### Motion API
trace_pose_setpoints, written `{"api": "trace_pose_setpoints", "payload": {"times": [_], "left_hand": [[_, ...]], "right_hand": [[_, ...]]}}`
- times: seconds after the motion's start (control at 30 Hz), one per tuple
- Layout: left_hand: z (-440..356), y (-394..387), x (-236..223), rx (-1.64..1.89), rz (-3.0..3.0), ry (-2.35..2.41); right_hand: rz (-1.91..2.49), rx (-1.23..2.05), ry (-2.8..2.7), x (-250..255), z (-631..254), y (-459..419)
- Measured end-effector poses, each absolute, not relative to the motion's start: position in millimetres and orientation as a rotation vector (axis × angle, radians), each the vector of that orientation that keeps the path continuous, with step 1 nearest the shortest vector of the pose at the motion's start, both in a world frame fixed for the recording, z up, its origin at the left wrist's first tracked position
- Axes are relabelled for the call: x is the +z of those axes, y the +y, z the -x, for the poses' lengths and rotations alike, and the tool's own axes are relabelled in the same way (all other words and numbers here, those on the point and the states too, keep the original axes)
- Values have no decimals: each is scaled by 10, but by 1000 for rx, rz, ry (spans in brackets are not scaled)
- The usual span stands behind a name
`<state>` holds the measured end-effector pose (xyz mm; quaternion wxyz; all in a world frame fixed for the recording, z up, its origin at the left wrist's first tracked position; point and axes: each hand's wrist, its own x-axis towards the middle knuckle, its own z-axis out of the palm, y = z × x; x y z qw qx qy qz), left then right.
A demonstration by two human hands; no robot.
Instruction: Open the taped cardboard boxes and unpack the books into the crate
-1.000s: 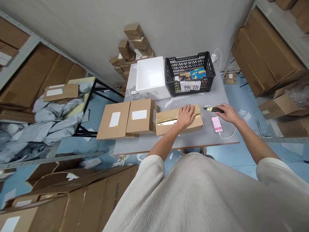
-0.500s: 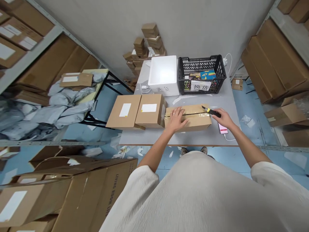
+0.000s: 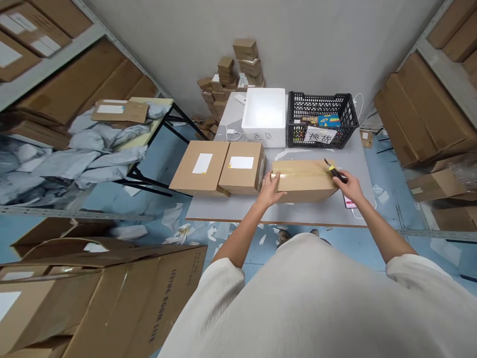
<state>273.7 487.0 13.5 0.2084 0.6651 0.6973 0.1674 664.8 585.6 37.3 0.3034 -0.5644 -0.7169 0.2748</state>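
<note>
A long cardboard box [image 3: 305,186] lies on the grey table, clear tape running lengthwise across its top. My left hand [image 3: 271,191] grips the box's left end, thumb and fingers around the corner. At the right end, my right hand [image 3: 349,187] is closed around a black and yellow utility knife [image 3: 337,174], its blade out and pointing up and left over the box. That same hand touches the box's right edge. Partly hidden beneath my right wrist is a phone [image 3: 349,203] with a lit pink screen and a white cable.
Two labelled cardboard boxes [image 3: 199,166] stand left of my left hand. Behind are a white foam box [image 3: 264,136] and a black crate [image 3: 322,136] holding colourful packages. Grey parcels [image 3: 100,141] fill a side table at left. Paper scraps litter the blue floor [image 3: 238,258].
The box has been turned: a dark slit along its top tape showed earlier, and now unbroken tape shows. My left hand went from lying on top to gripping the left end.
</note>
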Motion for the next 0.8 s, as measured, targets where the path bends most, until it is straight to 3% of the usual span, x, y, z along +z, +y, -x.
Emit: {"api": "trace_pose_setpoints", "payload": {"times": [0.4, 0.8], "left_hand": [[-2828, 5426, 458, 345, -2015, 1719], [-2781, 5701, 465, 196, -2025, 1679]], "right_hand": [[1669, 504, -1807, 500, -6920, 5873], [1656, 711, -1717, 360, -7012, 6156]]}}
